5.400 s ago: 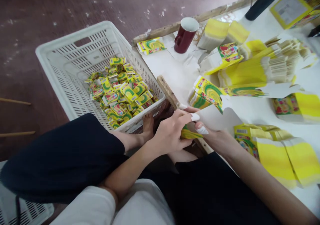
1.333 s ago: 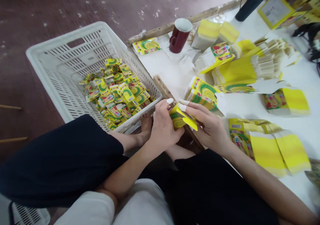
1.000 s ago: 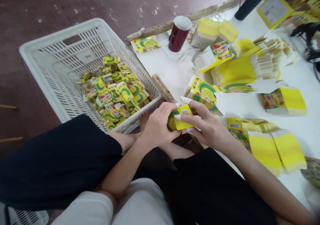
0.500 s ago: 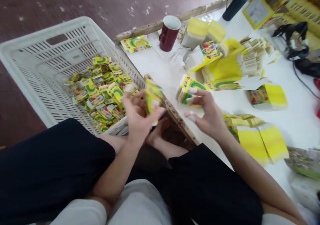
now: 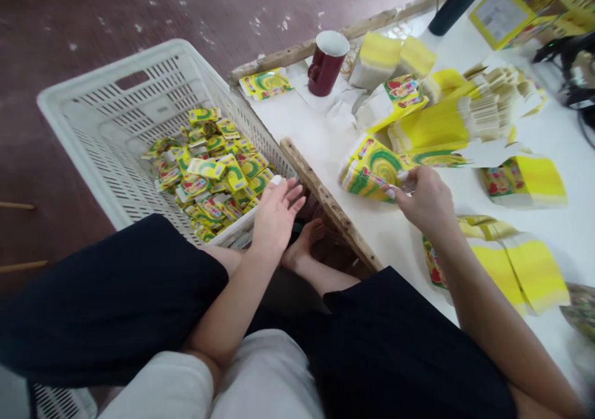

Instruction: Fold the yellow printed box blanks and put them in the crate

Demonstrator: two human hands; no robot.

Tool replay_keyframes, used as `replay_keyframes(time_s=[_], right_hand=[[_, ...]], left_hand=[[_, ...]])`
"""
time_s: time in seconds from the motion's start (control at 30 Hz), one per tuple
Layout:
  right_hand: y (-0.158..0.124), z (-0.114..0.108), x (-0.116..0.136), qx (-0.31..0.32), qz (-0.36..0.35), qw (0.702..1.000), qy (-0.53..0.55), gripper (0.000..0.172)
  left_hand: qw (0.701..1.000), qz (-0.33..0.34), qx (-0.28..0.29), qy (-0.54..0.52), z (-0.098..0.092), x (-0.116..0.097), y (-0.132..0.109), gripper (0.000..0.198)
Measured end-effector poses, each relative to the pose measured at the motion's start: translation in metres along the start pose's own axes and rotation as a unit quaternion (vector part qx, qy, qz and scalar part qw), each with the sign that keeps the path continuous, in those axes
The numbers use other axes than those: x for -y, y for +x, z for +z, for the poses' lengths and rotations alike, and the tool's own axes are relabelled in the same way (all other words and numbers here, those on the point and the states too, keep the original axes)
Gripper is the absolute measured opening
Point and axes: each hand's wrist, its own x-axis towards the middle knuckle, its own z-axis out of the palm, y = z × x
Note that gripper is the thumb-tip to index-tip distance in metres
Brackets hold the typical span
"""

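Note:
My left hand is over the near right edge of the white plastic crate, fingers spread and nothing in them. White wrapping covers one of its fingertips. Inside the crate lies a heap of small yellow-green printed boxes. On the white table my right hand pinches the near right edge of a printed yellow carton, which appears to be the front one of a flat stack. Its thumb and fingertips, some wrapped in white, meet there.
A maroon mug and a dark mug stand along the table's wooden edge. Bundles of folded yellow cartons lie behind my right hand, with more stacks nearer me. A flat packet rests at the table corner.
The small box in my left hand has been let go, and that hand has opened over the crate's edge. My right hand has closed from spread fingers onto the carton stack.

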Motion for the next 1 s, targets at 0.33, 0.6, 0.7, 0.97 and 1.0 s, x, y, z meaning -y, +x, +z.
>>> replay_keyframes(time_s=[0.33, 0.6, 0.7, 0.97, 1.0], right_hand=[[-0.026, -0.02, 0.045, -0.017, -0.125, 0.985, 0.116, 0.025], [-0.059, -0.004, 0.108, 0.174, -0.3, 0.903, 0.253, 0.016], [-0.066, 0.0, 0.113, 0.209, -0.255, 0.893, 0.306, 0.018], [-0.075, 0.011, 0.12, 0.352, -0.155, 0.828, 0.408, 0.032], [-0.077, 0.014, 0.121, 0.363, -0.149, 0.825, 0.408, 0.037]], left_hand=[[0.977, -0.051, 0.19, 0.075, -0.006, 0.036, -0.013, 0.051], [0.965, 0.152, 0.169, 0.127, -0.014, 0.039, -0.019, 0.049], [0.933, 0.239, 0.172, 0.208, -0.024, 0.038, -0.022, 0.052], [0.962, 0.164, 0.146, 0.163, -0.015, 0.032, -0.025, 0.072], [0.966, 0.157, 0.134, 0.154, -0.015, 0.032, -0.025, 0.075]])
